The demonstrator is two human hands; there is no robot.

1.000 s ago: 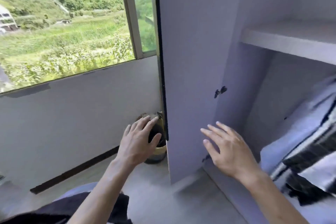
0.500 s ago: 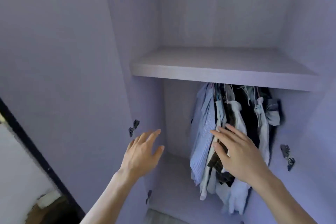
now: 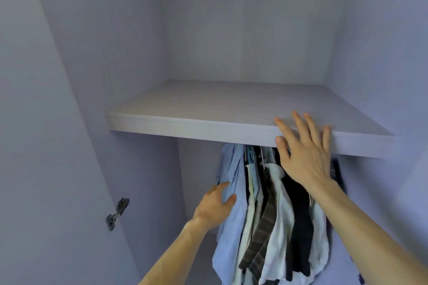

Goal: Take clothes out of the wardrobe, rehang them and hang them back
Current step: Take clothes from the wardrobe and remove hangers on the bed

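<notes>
Clothes bunched under shelf, striped/plaid/white/dark; L hand open-fingered on blue-striped shirt, R hand splayed, empty.

Shelf: one pale lilac board spanning the wardrobe from side wall to side wall, its top bare and matte, its front edge thick and squared. Directly under the shelf, right of its middle, a tight bunch of clothes hangs; thin hanger hooks run up behind the front edge, and whatever holds them is hidden. Right hand spread across the front edge near the shelf's right end; contact unclear. Below the shelf to the left, a metal hinge on the side panel.
</notes>
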